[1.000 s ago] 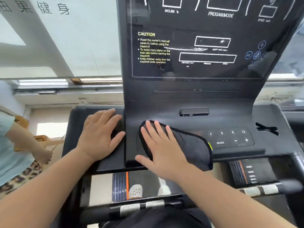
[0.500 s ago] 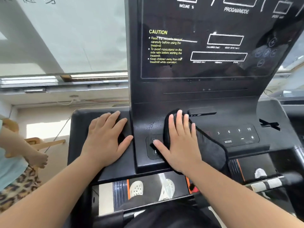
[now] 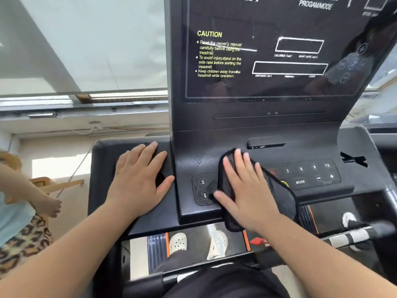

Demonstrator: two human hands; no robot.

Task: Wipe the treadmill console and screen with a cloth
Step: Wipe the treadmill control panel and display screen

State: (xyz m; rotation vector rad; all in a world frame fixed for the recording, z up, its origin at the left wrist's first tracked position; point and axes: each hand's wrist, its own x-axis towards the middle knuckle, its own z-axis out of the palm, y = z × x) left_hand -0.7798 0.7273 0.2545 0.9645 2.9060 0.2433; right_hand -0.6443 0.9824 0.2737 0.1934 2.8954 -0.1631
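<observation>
Where right hand point(image 3: 245, 194) flattens cloth point(image 3: 277, 194), keypad point(image 3: 309, 175) partly hidden.

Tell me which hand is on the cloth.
The right hand: it lies flat on the black cloth over the console's buttons. The left hand rests bare on the console's left wing.

Bright daylight from windows point(image 3: 81, 46) at left, slightly washed out — glossy screen point(image 3: 279, 50) carries soft reflections. Right hand point(image 3: 242, 190) motion-blurred; wide-angle bending at edges, handlebar point(image 3: 354, 234) smeared at right.
</observation>
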